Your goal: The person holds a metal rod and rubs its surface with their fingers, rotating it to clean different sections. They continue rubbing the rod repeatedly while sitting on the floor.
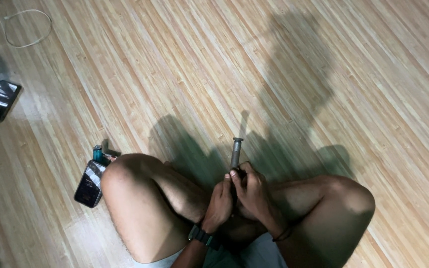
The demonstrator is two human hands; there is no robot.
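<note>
The person sits cross-legged on the floor (284,74), knees spread to either side. Between the knees, the left hand (219,201) and right hand (252,191) meet, touching each other, both around a rod (236,151) that stands upright and sticks out above them. Just beside the left knee, on the floor, lies a phone (90,183), with a lighter (97,153) just behind it. Well apart, farther left, lies a second phone (1,100). Behind that, in the far left corner, a cable (28,27) loops on the floor.
</note>
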